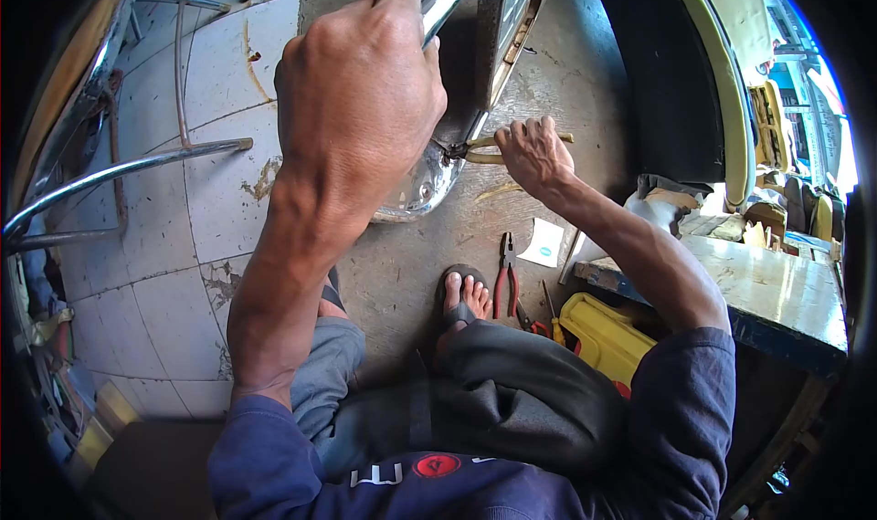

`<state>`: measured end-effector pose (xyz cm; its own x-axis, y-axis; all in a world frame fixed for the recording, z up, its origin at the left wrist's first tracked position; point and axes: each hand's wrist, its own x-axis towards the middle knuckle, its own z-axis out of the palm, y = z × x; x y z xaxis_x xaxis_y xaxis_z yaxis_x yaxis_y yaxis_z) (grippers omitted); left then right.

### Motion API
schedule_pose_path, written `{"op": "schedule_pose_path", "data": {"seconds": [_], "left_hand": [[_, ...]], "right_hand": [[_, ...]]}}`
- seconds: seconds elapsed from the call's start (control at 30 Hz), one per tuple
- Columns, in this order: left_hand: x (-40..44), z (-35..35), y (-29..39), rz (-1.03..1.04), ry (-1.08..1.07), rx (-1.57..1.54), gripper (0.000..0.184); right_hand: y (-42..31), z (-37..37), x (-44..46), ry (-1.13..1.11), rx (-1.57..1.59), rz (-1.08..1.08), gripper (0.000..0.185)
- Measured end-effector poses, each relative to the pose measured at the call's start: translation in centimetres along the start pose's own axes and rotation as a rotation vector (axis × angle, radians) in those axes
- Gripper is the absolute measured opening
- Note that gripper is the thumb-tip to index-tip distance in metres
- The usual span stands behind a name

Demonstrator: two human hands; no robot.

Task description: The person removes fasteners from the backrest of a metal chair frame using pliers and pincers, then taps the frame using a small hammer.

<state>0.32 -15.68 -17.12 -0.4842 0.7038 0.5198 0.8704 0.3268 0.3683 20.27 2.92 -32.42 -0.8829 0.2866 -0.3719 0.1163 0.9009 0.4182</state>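
My left hand is closed round a shiny chrome tube, part of a bent metal frame that curves down toward the floor. Its fingers are mostly hidden behind the back of the hand. To its right, my right hand grips the yellowish handles of a pair of pincers. The dark jaws meet the chrome frame near its lower bend. What exactly they bite on is too small to make out. Beyond the tube stands a panel with a worn wooden edge.
Red-handled pliers lie on the floor beside my foot, near a white card. A yellow toolbox sits by a low bench. Chrome chair legs reach in from the left. A black padded panel stands at right.
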Motion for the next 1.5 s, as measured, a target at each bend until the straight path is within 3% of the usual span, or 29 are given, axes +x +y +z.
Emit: {"op": "schedule_pose_path", "data": {"seconds": [0.27, 0.33, 0.63, 0.7, 0.8, 0.93, 1.0, 1.1, 1.5], "left_hand": [[0.0, 0.1, -0.1, -0.011, -0.013, -0.013, 0.019], [0.0, 0.4, -0.3, 0.039, 0.067, -0.034, 0.020], [0.0, 0.5, 0.0, 0.044, 0.083, -0.057, 0.022], [0.0, 0.1, 0.4, 0.027, 0.050, -0.036, 0.022], [0.0, 0.3, 0.2, 0.044, 0.041, -0.034, 0.019], [0.1, 0.2, 0.1, 0.058, 0.043, -0.046, 0.017], [0.0, 0.2, 0.2, 0.047, 0.034, -0.061, 0.017], [-0.1, 0.1, 0.1, 0.035, 0.024, -0.074, 0.017], [0.0, 0.1, 0.7, 0.038, 0.043, -0.067, 0.019]], "right_hand": [[-0.3, 0.3, -0.5, 0.135, -0.069, 0.019, 0.023], [-0.4, 0.2, -0.3, 0.152, -0.080, 0.026, 0.023], [-0.2, -0.6, 0.5, -0.005, -0.052, 0.017, 0.022], [0.6, -1.5, 1.5, -0.206, 0.146, 0.092, 0.024], [1.3, -2.5, 1.9, -0.255, 0.304, 0.119, 0.026], [1.1, -1.4, 1.9, -0.275, 0.258, 0.116, 0.023], [0.6, 0.2, 0.9, 0.041, -0.005, 0.015, 0.021], [-0.3, 0.8, -0.5, 0.114, -0.073, 0.033, 0.022], [0.0, -0.2, -0.5, 0.074, -0.028, -0.016, 0.021]]}}
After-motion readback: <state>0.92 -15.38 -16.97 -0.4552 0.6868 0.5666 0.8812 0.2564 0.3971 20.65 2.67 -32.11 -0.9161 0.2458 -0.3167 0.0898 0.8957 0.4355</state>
